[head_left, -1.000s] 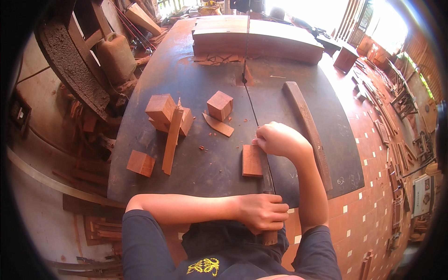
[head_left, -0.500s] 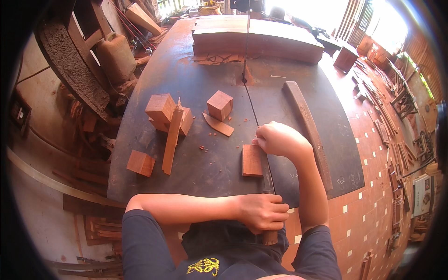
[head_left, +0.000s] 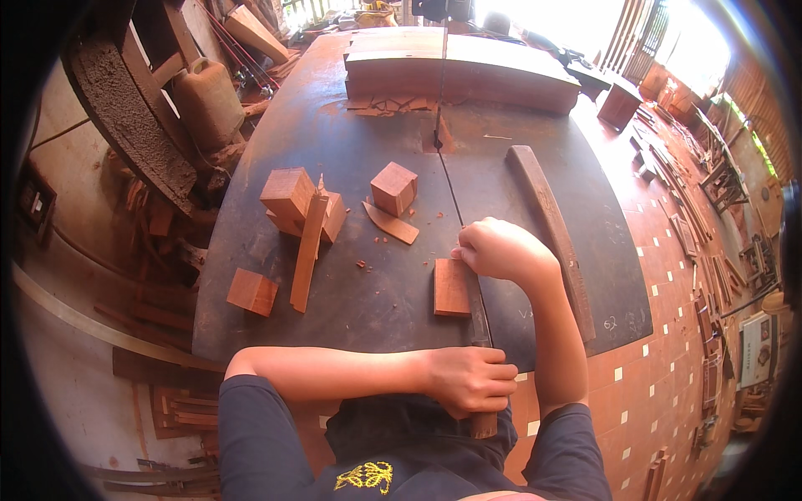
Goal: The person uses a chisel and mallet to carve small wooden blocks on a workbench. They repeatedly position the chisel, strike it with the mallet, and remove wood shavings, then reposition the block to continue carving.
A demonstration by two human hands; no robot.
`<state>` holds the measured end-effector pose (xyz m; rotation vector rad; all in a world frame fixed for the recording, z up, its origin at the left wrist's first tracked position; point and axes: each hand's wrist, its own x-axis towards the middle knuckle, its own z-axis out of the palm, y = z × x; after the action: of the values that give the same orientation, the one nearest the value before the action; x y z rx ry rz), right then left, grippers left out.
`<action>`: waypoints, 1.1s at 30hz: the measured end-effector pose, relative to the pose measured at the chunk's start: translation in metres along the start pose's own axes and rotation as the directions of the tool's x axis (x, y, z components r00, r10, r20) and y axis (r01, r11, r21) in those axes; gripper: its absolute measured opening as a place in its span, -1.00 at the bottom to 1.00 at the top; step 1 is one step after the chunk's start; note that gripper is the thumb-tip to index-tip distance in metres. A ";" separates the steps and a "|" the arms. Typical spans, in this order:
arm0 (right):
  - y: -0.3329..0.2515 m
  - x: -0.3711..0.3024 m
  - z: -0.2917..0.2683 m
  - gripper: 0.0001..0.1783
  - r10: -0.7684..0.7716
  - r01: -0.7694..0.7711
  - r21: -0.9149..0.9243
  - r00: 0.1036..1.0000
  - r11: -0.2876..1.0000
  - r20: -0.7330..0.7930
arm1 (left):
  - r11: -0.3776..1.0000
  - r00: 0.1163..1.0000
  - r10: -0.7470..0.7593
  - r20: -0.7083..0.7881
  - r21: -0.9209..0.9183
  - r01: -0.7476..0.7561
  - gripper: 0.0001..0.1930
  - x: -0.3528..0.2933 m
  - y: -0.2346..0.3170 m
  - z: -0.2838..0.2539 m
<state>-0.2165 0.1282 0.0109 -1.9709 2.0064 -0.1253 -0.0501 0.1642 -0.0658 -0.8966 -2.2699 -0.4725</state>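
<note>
Left hand: at 5 o'clock from mid-view, closed around a long dark tool, with the handle end bare toward 6.
Right hand: at 3 o'clock, with curled fingers at the tool's far end; cannot tell if pinching it.
Tool: between both hands, pointing roughly to 12.
Flat reddish block: at 4 o'clock, on the dark table, just beside the tool's 9 o'clock side.
Thin strip: at 9, leaning on stacked blocks.
Lone cube: at 12, near a curved offcut.
Wooden bar: at 3, beyond the right hand.
</note>
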 end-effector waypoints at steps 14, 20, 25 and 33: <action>0.003 0.002 0.003 -0.69 -0.026 0.026 -0.010 1.000 1.000 -0.014 | 1.000 1.000 -0.011 0.001 -0.008 0.011 -0.74 0.000 0.000 -0.001; 0.003 0.001 0.004 -0.69 -0.016 0.016 0.004 0.999 1.000 -0.031 | 1.000 1.000 -0.021 0.001 -0.020 0.021 -0.71 0.002 0.000 -0.002; 0.001 0.001 0.003 -0.67 -0.007 0.007 -0.019 1.000 1.000 -0.018 | 0.999 1.000 -0.026 0.002 -0.022 0.026 -0.71 0.002 0.000 -0.003; 0.002 0.001 0.003 -0.68 -0.007 0.007 -0.025 1.000 1.000 -0.019 | 0.999 1.000 -0.027 0.007 -0.032 0.027 -0.67 0.002 0.000 -0.003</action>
<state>-0.2172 0.1276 0.0075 -1.9996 2.0226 -0.1217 -0.0499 0.1637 -0.0624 -0.8852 -2.2890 -0.5200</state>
